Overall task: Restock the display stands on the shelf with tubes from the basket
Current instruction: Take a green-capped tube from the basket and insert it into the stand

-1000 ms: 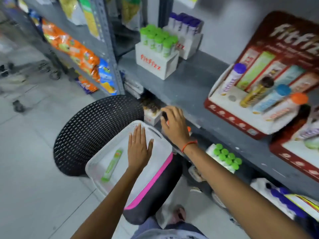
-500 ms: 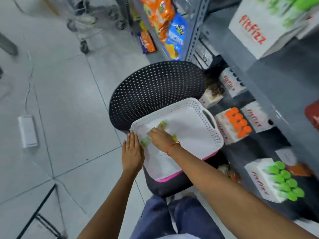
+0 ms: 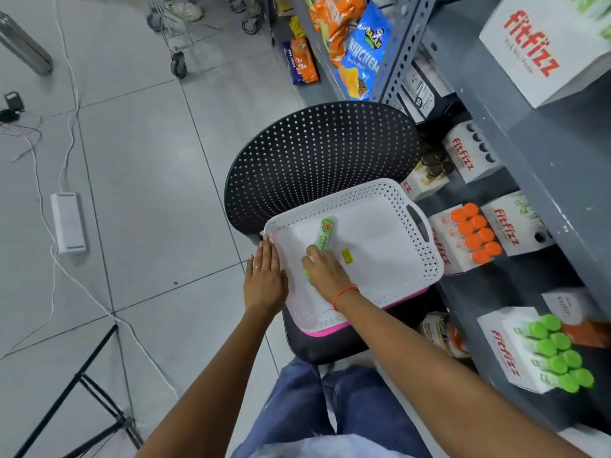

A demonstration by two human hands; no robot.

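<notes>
Right grip [image 3: 325,271] closing over tube [image 3: 323,235] in basket [image 3: 408,196]

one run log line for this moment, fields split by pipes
stage: pick | right hand: on green tube in white basket | left hand: flat on basket's left rim | stands: not restocked yet

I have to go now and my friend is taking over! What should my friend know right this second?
Left hand: flat and open on the white basket's near rim, steadying it.
Right hand: inside the basket, closing on the one green tube; not lifted yet.
Basket sits on the black chair, beside the shelf.
Orange stand and green stand look full.
Left: lift this tube and slot it into a stand with room; one stand shows empty holes.
</notes>
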